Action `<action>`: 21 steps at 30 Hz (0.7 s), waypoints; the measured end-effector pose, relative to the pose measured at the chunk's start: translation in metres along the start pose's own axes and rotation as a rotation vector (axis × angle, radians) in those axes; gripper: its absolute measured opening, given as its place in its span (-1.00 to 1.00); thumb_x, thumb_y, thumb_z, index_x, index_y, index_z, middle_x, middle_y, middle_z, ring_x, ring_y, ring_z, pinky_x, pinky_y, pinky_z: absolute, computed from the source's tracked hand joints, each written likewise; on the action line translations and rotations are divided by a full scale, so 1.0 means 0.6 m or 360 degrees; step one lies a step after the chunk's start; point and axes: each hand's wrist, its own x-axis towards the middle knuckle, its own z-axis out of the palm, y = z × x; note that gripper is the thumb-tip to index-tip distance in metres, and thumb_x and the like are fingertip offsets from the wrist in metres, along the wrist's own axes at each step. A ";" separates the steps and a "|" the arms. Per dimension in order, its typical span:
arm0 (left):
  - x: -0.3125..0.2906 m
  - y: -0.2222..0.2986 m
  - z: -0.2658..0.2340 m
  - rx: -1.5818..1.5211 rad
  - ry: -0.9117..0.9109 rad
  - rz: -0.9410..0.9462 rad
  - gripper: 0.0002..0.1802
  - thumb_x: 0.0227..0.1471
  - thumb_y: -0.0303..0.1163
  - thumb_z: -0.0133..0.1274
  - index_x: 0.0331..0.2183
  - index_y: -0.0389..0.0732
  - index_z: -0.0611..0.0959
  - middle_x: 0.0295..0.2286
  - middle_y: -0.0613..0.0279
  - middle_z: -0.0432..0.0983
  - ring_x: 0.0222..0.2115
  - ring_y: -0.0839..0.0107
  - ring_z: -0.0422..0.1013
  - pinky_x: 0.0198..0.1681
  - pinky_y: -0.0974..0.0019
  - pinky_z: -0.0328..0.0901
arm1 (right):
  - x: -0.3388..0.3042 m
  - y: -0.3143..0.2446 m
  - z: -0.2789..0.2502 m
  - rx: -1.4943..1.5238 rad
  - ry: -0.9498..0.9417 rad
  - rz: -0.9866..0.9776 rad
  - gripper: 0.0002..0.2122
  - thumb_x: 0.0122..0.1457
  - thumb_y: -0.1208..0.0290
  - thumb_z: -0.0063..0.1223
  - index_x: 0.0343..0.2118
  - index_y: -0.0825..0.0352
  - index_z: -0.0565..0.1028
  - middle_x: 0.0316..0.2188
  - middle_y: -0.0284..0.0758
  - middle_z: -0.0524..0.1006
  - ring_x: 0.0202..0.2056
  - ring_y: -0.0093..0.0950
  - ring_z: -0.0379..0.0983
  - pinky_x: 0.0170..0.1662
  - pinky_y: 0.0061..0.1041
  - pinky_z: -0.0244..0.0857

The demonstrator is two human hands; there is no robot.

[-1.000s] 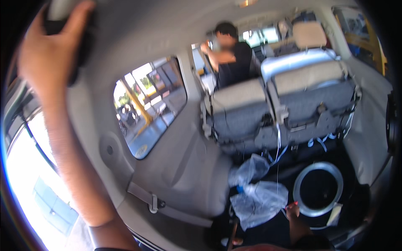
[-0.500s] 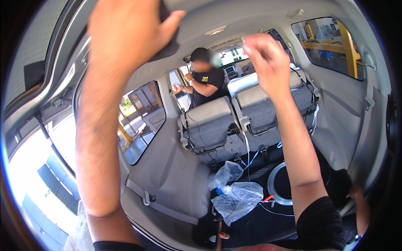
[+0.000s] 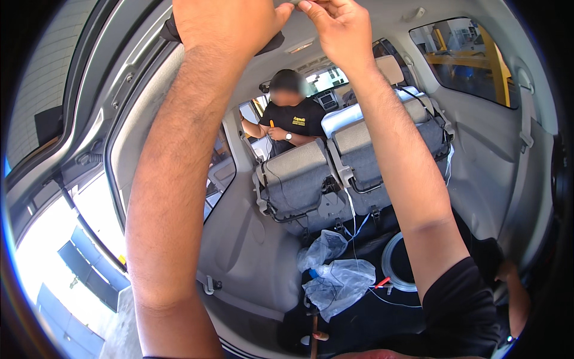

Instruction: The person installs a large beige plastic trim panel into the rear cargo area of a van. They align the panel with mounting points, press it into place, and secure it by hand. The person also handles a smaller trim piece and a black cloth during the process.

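Observation:
Both my arms reach up toward the roof at the rear of a vehicle. My left hand [image 3: 230,24] is at the top edge, its fingertips cut off and its thumb pointing right. A dark, soft-looking piece [image 3: 272,43] shows behind it on both sides; I cannot tell whether the hand grips it. My right hand [image 3: 345,33] is close beside it, thumb and fingers pinched together near the left thumb. Whatever is in that pinch is too small and too near the edge to make out. The beige-grey roof lining [image 3: 382,21] spreads behind my hands.
Ahead stand the rear seat backs [image 3: 299,185]; beyond them a person [image 3: 293,113] holds an orange-handled tool [image 3: 271,124]. On the dark cargo floor lie clear plastic bags [image 3: 344,284], a coil of tubing or cable [image 3: 391,263] and a red-handled tool [image 3: 382,282]. Another person's arm [image 3: 518,302] shows lower right.
My left hand has moved right and up, and my right hand left and up, so the two now meet at the top edge. The person ahead has turned and lowered their hands.

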 end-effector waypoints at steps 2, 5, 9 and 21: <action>0.000 0.005 0.004 0.0035 0.0006 -0.0008 -0.35 -0.26 0.00 0.46 -0.15 -0.13 0.63 -0.24 0.25 0.56 -0.11 0.23 0.42 -0.07 0.08 0.25 | 0.006 0.001 -0.003 -0.0043 -0.0024 -0.0008 -0.92 0.28 0.58 0.18 -0.20 0.39 0.60 -0.42 -0.43 0.63 -0.39 -0.68 0.49 -0.29 -0.65 0.39; 0.000 0.014 0.008 -0.0042 0.0040 -0.0045 -0.35 -0.26 0.01 0.46 -0.16 -0.13 0.63 -0.25 0.25 0.56 -0.11 0.23 0.42 -0.07 0.07 0.25 | 0.013 0.016 0.001 -0.0142 0.0077 -0.0388 -0.94 0.24 0.56 0.24 -0.27 0.39 0.58 -0.43 -0.43 0.59 -0.39 -0.66 0.49 -0.30 -0.64 0.40; -0.003 0.018 0.014 0.0096 0.0079 -0.0059 -0.34 -0.27 0.01 0.46 -0.16 -0.12 0.64 -0.25 0.26 0.56 -0.11 0.22 0.42 -0.08 0.07 0.24 | 0.015 0.000 -0.005 -0.0376 0.0267 -0.0380 -0.82 0.11 0.49 0.38 -0.35 0.33 0.52 -0.38 -0.38 0.52 -0.34 -0.52 0.51 -0.30 -0.56 0.37; -0.008 0.036 0.032 0.0079 0.0204 -0.0152 -0.39 -0.23 -0.06 0.45 -0.14 -0.10 0.61 -0.16 0.28 0.58 -0.07 0.24 0.40 -0.04 0.06 0.19 | 0.095 -0.050 -0.080 -0.1903 0.0159 -0.1902 -0.06 -0.14 0.19 0.50 0.37 0.08 0.22 0.33 -0.34 0.26 0.38 -0.38 0.12 0.35 -0.02 -0.18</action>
